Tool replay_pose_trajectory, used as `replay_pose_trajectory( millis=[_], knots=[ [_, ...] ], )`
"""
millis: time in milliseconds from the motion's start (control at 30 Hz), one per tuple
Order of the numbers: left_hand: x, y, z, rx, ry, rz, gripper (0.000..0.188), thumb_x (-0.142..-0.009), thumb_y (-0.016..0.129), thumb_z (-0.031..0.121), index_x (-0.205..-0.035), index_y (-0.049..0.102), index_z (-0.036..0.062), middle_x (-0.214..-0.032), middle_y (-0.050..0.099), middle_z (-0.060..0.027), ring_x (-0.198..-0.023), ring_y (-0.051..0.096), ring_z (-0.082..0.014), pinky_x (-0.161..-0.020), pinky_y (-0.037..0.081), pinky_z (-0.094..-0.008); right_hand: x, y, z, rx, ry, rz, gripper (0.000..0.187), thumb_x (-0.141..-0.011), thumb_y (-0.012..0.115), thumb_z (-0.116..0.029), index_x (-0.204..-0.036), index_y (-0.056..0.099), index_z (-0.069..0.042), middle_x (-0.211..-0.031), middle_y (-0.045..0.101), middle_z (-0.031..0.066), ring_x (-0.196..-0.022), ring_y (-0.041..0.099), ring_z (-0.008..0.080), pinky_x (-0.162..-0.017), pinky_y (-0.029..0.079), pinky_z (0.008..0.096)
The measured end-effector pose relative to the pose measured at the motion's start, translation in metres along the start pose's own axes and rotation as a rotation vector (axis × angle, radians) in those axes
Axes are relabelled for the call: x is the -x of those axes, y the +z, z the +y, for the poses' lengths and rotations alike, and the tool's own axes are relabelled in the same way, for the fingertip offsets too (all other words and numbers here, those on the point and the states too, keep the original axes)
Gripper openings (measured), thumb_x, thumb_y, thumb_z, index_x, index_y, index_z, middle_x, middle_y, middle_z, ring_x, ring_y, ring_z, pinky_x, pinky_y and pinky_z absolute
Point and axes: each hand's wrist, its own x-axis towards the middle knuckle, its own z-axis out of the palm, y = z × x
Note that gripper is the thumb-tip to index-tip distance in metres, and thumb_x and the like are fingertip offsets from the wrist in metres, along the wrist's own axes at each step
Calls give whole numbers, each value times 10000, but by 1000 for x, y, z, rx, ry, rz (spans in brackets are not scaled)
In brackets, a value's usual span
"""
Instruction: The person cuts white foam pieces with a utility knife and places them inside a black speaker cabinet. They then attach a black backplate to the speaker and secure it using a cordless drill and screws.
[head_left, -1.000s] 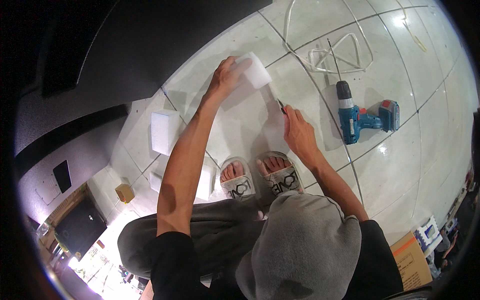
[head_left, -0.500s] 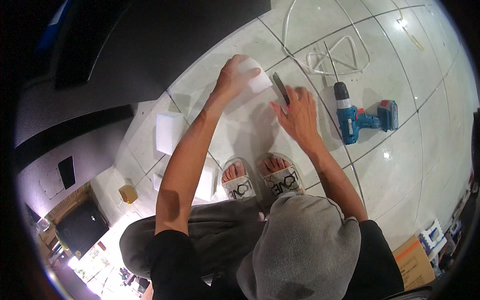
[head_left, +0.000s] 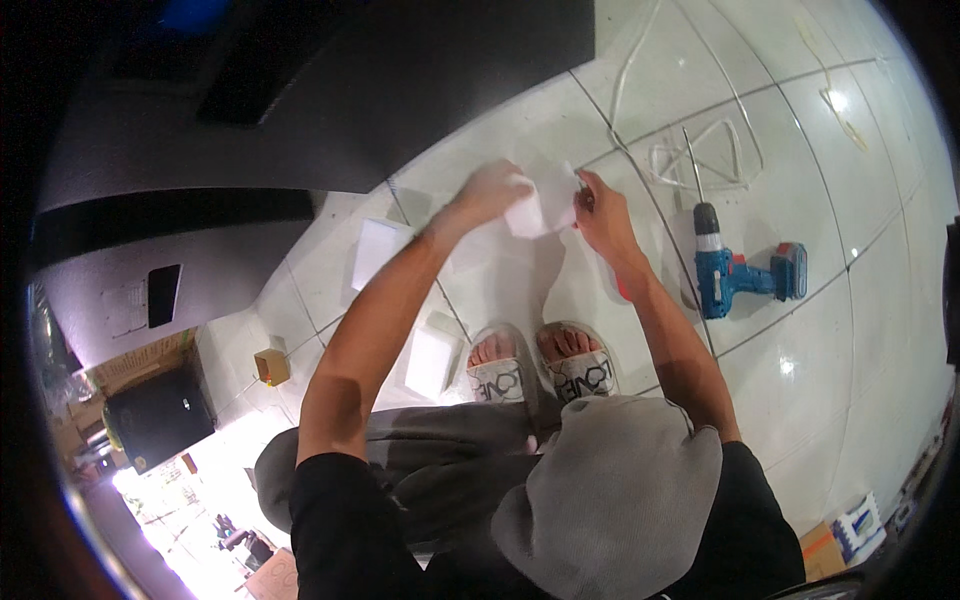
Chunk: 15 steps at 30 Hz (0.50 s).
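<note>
Over the floor in front of my feet, my left hand [head_left: 490, 195] grips a white foam block [head_left: 527, 212]; both are smeared by motion. At the block's right side, my right hand [head_left: 606, 220] is closed, its fingers curled around a utility knife [head_left: 580, 184] that is mostly hidden. A bit of metal shows at the fingertips, by the foam's edge. Under my right wrist a red piece [head_left: 625, 287] peeks out; whether it belongs to the knife I cannot tell. Further white foam blocks [head_left: 434, 362] lie on the floor by my left forearm.
A blue cordless drill [head_left: 735, 275] with a long bit lies right of my right hand. Beyond it, a white cable [head_left: 700, 160] loops on the tiles. A large black cabinet-like body [head_left: 400, 90] fills the upper left. A small cardboard piece [head_left: 271, 367] lies at the left.
My right hand has lifted from the floor, taking up the utility knife, and its fingers have curled in. The foam block has come nearer to that hand. The view has shifted slightly.
</note>
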Motion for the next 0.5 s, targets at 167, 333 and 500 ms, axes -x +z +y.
replay_pose_trajectory(
  millis=[167, 333, 500],
  knots=[
    [27, -42, 32, -274, -98, -119, 558, -772, 699, 255, -1272, 609, 23, -1032, 705, -234, -969, 692, -308, -856, 545, -393, 7, 2, -19, 499, -209, -36, 455, -855, 672, -95, -1285, 591, 29, -1017, 673, 224, -973, 687, 285, -724, 562, 382],
    [72, -131, 83, -284, 122, 139, 475, -767, 704, 286, -1168, 665, 34, -1152, 687, -207, -1050, 669, -365, -930, 522, -441, -16, -28, -147, 32, -189, -362, 804, -742, 863, -245, -1410, 485, -3, -1376, 510, 205, -1209, 559, 357, -935, 539, 441],
    [133, -197, 116, 116, 77, 379, 408, -847, 674, 281, -1193, 668, 65, -1186, 676, -184, -1057, 671, -294, -887, 524, -376, -39, -25, -270, 136, -550, -375, 1044, -697, 908, -354, -1505, 342, -14, -1475, 383, 266, -1351, 443, 440, -1000, 515, 489]
  ],
)
